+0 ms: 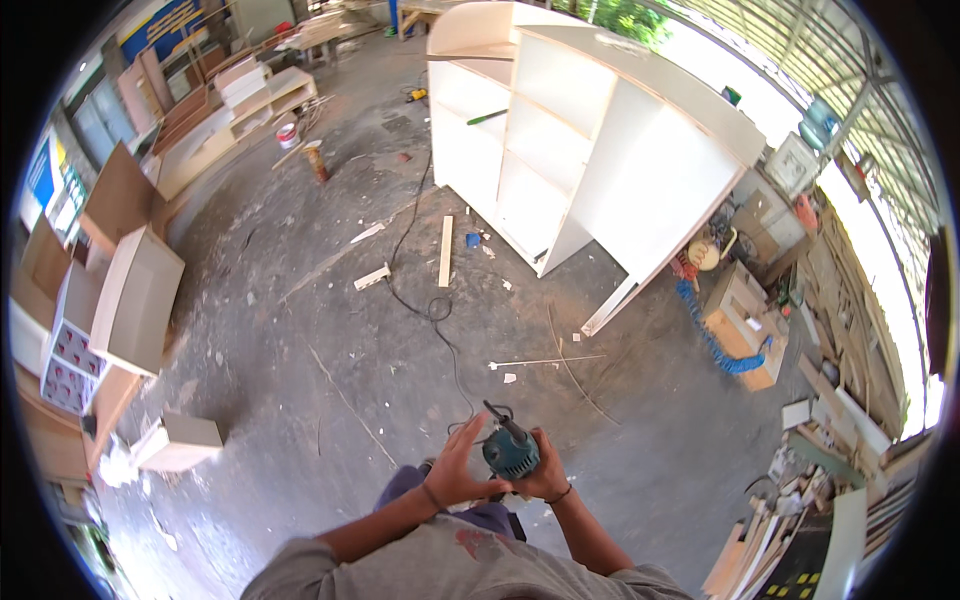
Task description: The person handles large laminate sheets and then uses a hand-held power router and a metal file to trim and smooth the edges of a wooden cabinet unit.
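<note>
You have the teal power tool point(511, 455) between your two hands, low in the view and just in front of your grey shirt point(430, 560). Your right hand point(545, 468) grasps it from the right side, fingers curled against the housing. Your left hand point(456, 470) is on the other side, its fingers extended upward and its thumb reaching under the tool; whether those fingers press on it, you cannot tell from this angle (a dark band circles each wrist). From the tool's upper end a dark cord point(456, 362) runs out and loops over the grey concrete floor point(250, 330) ahead of you. Near that cord lie a pale wooden strip point(446, 252) and a shorter wooden piece point(372, 278). Beyond them, ahead and to your right, stands a large white cabinet point(650, 185) with open shelves, a slim green object point(487, 117) on one of them. Farther right, a coiled blue hose point(700, 319) hangs against a wooden box point(738, 297).
</note>
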The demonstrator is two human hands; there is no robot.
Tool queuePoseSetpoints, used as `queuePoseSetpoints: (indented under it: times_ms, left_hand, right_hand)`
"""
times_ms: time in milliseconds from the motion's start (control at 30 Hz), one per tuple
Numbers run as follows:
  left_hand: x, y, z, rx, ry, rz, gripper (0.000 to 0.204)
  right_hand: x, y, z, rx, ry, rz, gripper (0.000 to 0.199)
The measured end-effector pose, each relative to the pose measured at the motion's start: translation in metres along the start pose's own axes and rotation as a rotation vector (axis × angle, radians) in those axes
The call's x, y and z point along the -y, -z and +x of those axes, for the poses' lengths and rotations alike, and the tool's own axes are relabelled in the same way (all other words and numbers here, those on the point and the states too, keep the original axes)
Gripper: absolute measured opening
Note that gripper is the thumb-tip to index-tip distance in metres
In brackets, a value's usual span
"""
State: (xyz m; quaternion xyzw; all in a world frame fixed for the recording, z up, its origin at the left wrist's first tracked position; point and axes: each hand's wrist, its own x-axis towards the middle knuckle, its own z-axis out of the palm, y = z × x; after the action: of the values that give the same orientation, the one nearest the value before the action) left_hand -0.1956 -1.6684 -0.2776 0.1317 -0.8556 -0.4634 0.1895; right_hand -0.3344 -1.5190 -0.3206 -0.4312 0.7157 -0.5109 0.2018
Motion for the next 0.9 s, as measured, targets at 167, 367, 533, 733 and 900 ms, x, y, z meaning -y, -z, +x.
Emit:
queuePoseSetpoints:
  times_ms: [167, 367, 533, 733, 900]
  left_hand:
    - [-0.035, 0.024, 0.047, -0.168, 0.017, -0.138, 0.077]
    - [0.009, 0.127, 0.09, -0.343, -0.243, -0.196, 0.043]
    - [0.045, 0.241, 0.119, -0.417, -0.351, -0.237, 0.025]
    - [0.088, 0.361, 0.16, -0.212, -0.428, -0.238, 0.023]
    - [0.12, 0.427, 0.226, -0.102, -0.442, -0.221, 0.027]
  right_hand:
    - [0.031, -0.021, 0.034, -0.063, 0.032, -0.007, 0.075]
    - [0.067, -0.093, 0.134, 0.015, -0.026, 0.412, 0.079]
    - [0.082, -0.153, 0.238, 0.333, 0.083, 0.17, 0.081]
    - [0.111, -0.24, 0.345, 0.656, 0.196, 0.482, 0.068]
    - [0.124, -0.289, 0.425, 0.542, 0.146, 0.553, 0.062]
